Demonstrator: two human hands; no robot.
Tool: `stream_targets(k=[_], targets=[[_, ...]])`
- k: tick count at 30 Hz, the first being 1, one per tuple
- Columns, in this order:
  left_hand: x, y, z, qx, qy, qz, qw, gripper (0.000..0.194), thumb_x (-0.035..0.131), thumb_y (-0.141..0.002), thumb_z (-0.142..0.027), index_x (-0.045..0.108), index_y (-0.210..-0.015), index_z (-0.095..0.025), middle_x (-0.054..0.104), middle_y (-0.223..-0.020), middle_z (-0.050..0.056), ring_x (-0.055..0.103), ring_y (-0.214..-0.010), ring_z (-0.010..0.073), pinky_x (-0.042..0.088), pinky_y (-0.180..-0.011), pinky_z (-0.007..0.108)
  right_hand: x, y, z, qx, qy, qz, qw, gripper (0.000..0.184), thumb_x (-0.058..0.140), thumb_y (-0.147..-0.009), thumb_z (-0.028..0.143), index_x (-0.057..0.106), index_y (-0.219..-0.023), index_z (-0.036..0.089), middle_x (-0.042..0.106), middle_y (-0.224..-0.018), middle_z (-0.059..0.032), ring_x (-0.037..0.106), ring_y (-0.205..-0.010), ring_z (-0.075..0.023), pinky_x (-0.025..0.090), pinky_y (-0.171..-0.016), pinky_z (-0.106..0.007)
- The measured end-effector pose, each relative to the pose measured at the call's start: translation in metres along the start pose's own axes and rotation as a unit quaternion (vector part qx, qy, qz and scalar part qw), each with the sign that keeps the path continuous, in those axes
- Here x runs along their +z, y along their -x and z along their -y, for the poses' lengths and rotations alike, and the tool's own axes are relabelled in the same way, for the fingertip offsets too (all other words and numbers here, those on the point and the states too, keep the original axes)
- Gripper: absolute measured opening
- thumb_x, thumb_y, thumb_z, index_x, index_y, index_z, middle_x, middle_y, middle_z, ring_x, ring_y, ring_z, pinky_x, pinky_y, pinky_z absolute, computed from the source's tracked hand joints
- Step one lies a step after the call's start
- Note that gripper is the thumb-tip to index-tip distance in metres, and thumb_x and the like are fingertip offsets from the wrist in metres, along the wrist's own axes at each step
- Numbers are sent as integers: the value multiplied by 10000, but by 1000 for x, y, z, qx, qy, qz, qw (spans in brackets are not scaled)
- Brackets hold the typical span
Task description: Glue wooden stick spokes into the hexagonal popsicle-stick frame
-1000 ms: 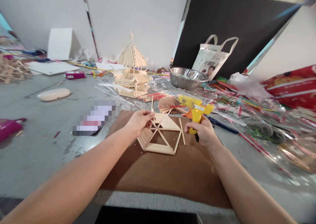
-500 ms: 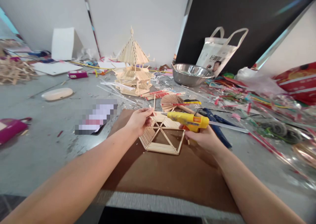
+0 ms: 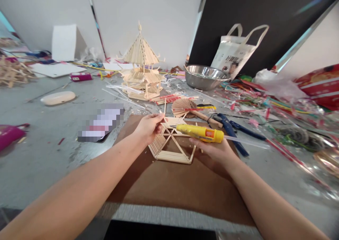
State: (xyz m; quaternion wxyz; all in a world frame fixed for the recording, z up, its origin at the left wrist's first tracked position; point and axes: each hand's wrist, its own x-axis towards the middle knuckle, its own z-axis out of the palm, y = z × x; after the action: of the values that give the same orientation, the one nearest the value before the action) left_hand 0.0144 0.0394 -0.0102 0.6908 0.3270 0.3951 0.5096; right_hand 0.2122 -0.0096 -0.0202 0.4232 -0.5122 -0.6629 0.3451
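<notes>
My right hand (image 3: pixel 212 149) is wrapped round a yellow hot glue gun (image 3: pixel 201 132), a clear glue stick (image 3: pixel 246 142) poking out of its back. The gun's nozzle points left, over a hexagonal frame of wooden sticks (image 3: pixel 173 156) that lies on a brown board (image 3: pixel 169 187). Some of the frame's sections are filled with rows of sticks, others are open. Between the fingertips of my left hand (image 3: pixel 149 127) a thin wooden stick (image 3: pixel 165 107) stands nearly upright, at the frame's far left. My fingers hide its lower end.
A stick-built pagoda (image 3: pixel 141 74) stands behind the board, near a metal bowl (image 3: pixel 206 77). Blue-handled pliers (image 3: pixel 230 130) and a paper fan (image 3: pixel 182 107) lie right of the frame. A phone (image 3: pixel 103 123) lies left. Strips and scraps (image 3: pixel 278 109) clutter the right side.
The glue gun has shifted slightly left and down, its nozzle lower over the frame. My left hand keeps its pinch on the stick. The whole view has shifted a little.
</notes>
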Motion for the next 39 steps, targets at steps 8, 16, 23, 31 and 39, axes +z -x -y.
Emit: stream_targets(k=[8, 16, 23, 31, 39], targets=[[1, 1, 0, 0, 2, 4, 1000, 113, 541, -691, -151, 483, -604, -108, 493, -515, -20, 344, -340, 5, 220, -317, 139, 0, -1, -2, 9, 3, 0, 1000, 224, 656, -561, 284, 604, -761, 198, 647, -771, -14, 599, -698, -185, 497, -658, -321], [2, 2, -2, 2, -3, 9, 1000, 105, 529, -697, -141, 486, -605, -111, 510, -544, -12, 342, -341, 4, 226, -319, 142, 1, 0, 1, 26, 3, -8, 1000, 221, 655, -562, 291, 589, -760, 218, 652, -779, -4, 602, -695, -167, 504, -667, -308], [1, 1, 0, 3, -5, 23, 1000, 103, 532, -692, -150, 487, -610, -107, 511, -555, -12, 350, -345, 6, 223, -315, 139, 1, -1, 2, 25, -4, -6, 1000, 214, 652, -561, 288, 597, -753, 211, 660, -784, -7, 613, -709, -174, 516, -665, -310], [0, 1, -1, 4, -5, 20, 1000, 90, 532, -691, -144, 492, -620, -108, 523, -560, -8, 354, -344, 9, 229, -316, 141, 0, -3, -2, -2, 9, -11, 1000, 221, 660, -554, 291, 612, -732, 169, 666, -745, -38, 620, -665, -193, 525, -602, -288], [2, 1, -1, -1, -12, 19, 1000, 96, 505, -714, -135, 488, -624, -107, 512, -563, -6, 351, -344, 9, 226, -319, 144, -1, -3, -5, 5, 19, -10, 1000, 232, 654, -570, 295, 625, -774, 186, 663, -776, -35, 615, -703, -199, 517, -636, -316]])
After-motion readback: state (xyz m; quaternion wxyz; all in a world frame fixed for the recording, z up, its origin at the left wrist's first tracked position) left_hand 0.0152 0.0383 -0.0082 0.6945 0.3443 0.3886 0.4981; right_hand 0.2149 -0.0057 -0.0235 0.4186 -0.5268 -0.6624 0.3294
